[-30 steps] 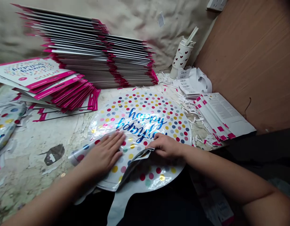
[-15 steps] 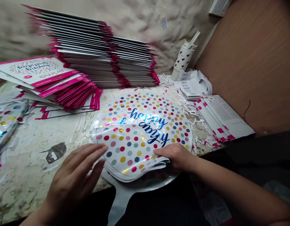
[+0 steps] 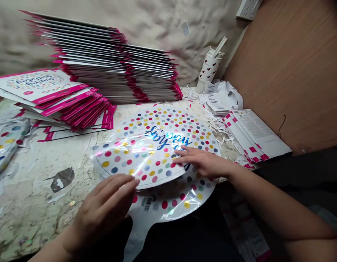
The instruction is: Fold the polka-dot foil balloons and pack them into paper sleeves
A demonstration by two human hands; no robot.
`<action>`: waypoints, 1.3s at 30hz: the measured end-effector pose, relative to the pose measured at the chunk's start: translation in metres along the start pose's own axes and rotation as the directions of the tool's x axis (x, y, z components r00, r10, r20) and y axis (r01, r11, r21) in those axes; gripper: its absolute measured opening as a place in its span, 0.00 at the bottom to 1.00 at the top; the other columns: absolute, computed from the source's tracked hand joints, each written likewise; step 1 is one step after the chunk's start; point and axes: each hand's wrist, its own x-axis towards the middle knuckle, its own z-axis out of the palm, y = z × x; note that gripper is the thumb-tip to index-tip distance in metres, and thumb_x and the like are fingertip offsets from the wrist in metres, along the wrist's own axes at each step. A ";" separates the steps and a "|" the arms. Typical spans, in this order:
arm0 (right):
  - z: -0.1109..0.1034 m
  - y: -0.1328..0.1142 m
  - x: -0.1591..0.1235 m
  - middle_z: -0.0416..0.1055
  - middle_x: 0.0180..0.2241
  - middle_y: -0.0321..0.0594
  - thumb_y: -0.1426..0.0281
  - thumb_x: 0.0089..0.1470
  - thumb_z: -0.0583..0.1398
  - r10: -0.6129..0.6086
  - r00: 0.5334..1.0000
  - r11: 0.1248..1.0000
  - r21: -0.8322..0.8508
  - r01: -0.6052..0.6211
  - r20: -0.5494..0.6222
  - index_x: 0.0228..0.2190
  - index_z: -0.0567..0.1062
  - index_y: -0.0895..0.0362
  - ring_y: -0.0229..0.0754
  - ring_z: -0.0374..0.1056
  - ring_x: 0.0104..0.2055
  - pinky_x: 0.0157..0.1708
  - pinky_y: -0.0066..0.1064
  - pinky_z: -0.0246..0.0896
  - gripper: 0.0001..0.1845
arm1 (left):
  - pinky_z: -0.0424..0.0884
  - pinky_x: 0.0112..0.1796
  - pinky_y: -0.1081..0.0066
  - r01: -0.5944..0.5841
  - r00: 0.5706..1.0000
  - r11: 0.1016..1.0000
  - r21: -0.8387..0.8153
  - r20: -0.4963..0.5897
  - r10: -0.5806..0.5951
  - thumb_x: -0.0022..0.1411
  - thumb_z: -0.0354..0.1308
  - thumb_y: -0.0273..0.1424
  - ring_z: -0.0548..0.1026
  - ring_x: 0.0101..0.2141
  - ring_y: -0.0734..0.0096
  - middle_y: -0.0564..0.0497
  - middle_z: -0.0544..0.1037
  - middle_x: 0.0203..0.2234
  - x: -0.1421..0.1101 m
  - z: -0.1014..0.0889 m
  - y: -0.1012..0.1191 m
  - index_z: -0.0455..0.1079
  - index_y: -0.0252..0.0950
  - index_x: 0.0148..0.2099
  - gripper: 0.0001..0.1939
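A flat round foil balloon, white with coloured dots and blue "happy birthday" lettering, lies on the worn table. Its near part is folded up over the middle as a dotted flap. My right hand rests flat on the flap's right side, fingers stretched out. My left hand hovers at the flap's near left edge, fingers extended and slightly apart, tips touching or just above the foil. The balloon's white neck hangs over the table's front edge.
A tall stack of pink-edged cards stands at the back, a fanned lower pile to its left. More cards lie right, near label strips and a heart-print tumbler. Paper scraps litter the table; a brown board walls the right.
The folded flap has swung further left and up over the lettering. My right hand moved from the fold's near edge onto the flap; my left hand drew back toward the near edge.
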 end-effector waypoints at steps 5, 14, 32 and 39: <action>0.026 0.012 0.011 0.61 0.57 0.40 0.84 0.47 0.52 -0.075 0.997 0.964 -0.258 0.066 -0.026 0.54 0.65 0.51 0.46 0.52 0.61 0.57 0.46 0.51 0.33 | 0.59 0.51 0.44 0.309 0.890 0.920 0.240 0.269 -0.369 0.62 0.47 0.43 0.53 0.60 0.41 0.36 0.53 0.62 -0.005 0.030 -0.021 0.45 0.36 0.65 0.34; 0.030 0.009 0.011 0.55 0.60 0.46 0.76 0.58 0.50 -0.332 0.932 0.836 -0.504 0.219 -0.147 0.57 0.59 0.56 0.44 0.44 0.64 0.60 0.46 0.44 0.25 | 0.56 0.54 0.45 0.126 0.844 0.985 0.118 0.509 -0.169 0.62 0.45 0.45 0.48 0.61 0.46 0.43 0.51 0.63 0.003 0.041 0.001 0.48 0.45 0.64 0.30; 0.010 0.022 0.066 0.69 0.22 0.33 0.58 0.49 0.61 0.359 0.588 0.848 0.516 0.120 -0.725 0.26 0.76 0.58 0.35 0.65 0.24 0.25 0.27 0.61 0.15 | 0.71 0.43 0.67 -0.118 0.942 0.989 -0.089 0.306 0.139 0.64 0.43 0.27 0.72 0.42 0.66 0.45 0.75 0.42 0.057 0.041 -0.030 0.69 0.37 0.47 0.15; -0.006 0.039 0.094 0.71 0.23 0.33 0.57 0.44 0.64 0.437 0.382 0.756 0.562 0.335 -0.815 0.28 0.77 0.57 0.35 0.66 0.25 0.26 0.27 0.63 0.15 | 0.58 0.55 0.53 0.203 0.842 0.977 0.057 0.499 -0.204 0.51 0.54 0.55 0.57 0.58 0.47 0.34 0.58 0.59 0.088 0.068 -0.095 0.55 0.30 0.61 0.44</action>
